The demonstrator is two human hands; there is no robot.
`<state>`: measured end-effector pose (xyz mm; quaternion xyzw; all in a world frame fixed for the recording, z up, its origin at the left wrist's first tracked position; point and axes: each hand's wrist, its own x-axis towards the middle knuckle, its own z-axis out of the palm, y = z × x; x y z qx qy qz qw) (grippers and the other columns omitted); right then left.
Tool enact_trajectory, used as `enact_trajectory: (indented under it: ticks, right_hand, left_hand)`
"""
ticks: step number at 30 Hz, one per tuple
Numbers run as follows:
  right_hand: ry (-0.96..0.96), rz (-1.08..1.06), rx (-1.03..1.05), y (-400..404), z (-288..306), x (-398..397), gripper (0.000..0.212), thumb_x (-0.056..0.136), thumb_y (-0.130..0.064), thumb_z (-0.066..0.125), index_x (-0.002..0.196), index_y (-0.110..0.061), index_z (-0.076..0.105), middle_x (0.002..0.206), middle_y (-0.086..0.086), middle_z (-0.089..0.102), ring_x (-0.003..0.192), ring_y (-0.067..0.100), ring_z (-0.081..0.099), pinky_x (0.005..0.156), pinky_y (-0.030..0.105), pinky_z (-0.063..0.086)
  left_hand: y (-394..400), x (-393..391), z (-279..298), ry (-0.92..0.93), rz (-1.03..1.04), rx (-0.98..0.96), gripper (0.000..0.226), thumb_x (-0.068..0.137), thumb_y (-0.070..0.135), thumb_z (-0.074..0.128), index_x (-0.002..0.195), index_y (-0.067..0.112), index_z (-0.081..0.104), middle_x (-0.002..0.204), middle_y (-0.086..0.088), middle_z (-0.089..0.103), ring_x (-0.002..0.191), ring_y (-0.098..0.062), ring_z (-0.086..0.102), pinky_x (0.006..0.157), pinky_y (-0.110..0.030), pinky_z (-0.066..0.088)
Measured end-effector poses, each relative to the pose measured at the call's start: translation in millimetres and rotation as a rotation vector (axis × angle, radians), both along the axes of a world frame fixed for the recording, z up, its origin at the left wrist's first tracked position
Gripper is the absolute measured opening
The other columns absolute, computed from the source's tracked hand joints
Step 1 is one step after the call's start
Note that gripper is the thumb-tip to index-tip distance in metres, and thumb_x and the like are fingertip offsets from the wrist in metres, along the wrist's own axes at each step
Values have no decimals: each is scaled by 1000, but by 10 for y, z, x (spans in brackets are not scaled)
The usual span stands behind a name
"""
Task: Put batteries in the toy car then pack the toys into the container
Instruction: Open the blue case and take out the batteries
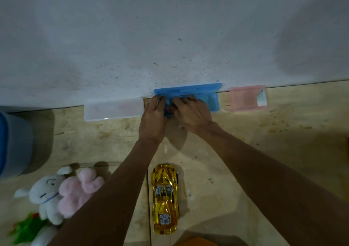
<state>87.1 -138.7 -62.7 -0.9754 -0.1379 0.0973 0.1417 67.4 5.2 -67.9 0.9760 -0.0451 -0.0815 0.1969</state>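
A shiny gold toy car (164,198) stands on the tiled floor near me, between my forearms. Both hands reach forward to a blue plastic box (211,96) that stands against the wall with its lid up. My left hand (153,119) and my right hand (190,112) meet at the box's left front, with fingers curled around a small dark blue thing (167,111) that they mostly hide. A white plush rabbit (47,194) and a pink plush toy (79,189) lie at the lower left.
A clear plastic box (113,110) sits left of the blue one, a pink translucent box (245,99) to its right, all against the grey wall. A blue-grey bin (15,143) stands at the far left. Green plush (26,228) lies at the bottom left; something orange (196,242) shows at the bottom edge.
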Motion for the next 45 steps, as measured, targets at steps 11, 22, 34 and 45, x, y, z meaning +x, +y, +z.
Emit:
enact_trajectory:
  ticks: [11,22,34,45]
  right_hand:
    - [128,-18,-63,58,54,162,18,98,-26,55,111,-18,65,118,4,61,110,25,60,75,37,46]
    - [-31,242,-64,-253,58,70,31,102,-38,48,114,-13,61,111,7,63,96,28,64,69,36,45]
    - [-379,40,56,-358,-30,-360,37,100,-39,45,88,-10,64,80,7,63,61,24,62,46,27,32]
    - [-293,-186,-1,-306,-508,-819,27,99,-26,41,104,-9,61,99,13,61,84,29,55,72,38,43]
  left_hand:
    - [18,7,-28,-18,-6,-17,63,80,-3,77,139,-1,53,141,-20,52,126,-38,54,100,-49,53]
    - [-29,-10,23,4,18,10,66,83,-4,74,143,2,49,147,-16,48,131,-36,49,105,-49,50]
    - [-28,-3,62,24,-2,27,67,82,-6,71,144,3,48,148,-15,45,133,-36,47,108,-47,46]
    - [-30,-4,83,44,0,36,70,84,6,76,147,5,45,150,-13,42,133,-36,45,110,-49,44]
